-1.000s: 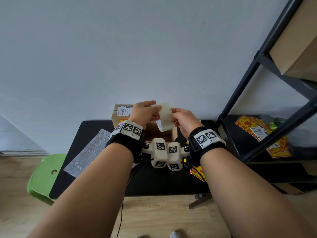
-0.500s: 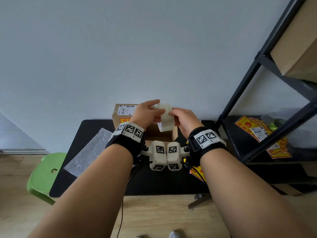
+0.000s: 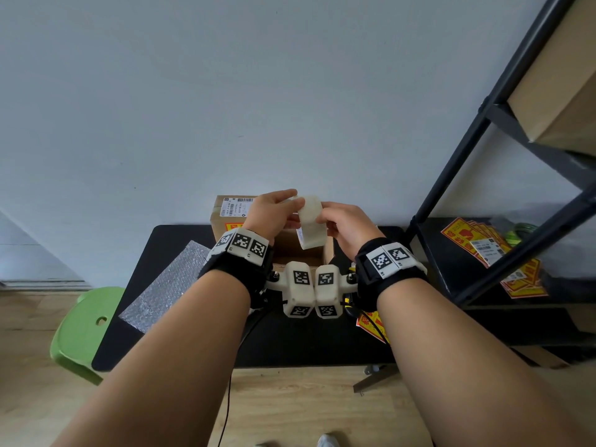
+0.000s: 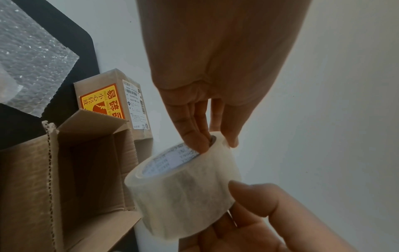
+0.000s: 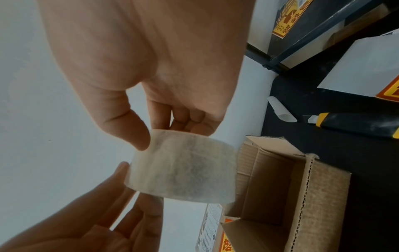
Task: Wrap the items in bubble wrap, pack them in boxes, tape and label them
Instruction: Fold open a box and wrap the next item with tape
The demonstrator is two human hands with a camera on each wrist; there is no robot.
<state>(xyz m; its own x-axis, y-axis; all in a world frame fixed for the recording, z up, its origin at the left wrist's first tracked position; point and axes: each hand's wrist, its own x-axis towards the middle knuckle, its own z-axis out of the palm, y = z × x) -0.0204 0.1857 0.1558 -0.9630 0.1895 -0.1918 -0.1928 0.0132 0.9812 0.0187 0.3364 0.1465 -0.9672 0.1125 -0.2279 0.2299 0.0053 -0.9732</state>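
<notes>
The tape roll [image 3: 310, 221] is held above the open box [image 4: 64, 170]. It is pinched by the left hand [image 3: 270, 210], fingers in the core, thumb outside. On the right hand [image 3: 344, 224], the thumb is pressed on the roll's face; the loose end should probably be felt for and peeled slowly.

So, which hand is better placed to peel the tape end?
Probably the right hand: its thumb lies on the outer surface of the tape roll, while the left hand has fingers inside the core and steadies the roll.
</notes>
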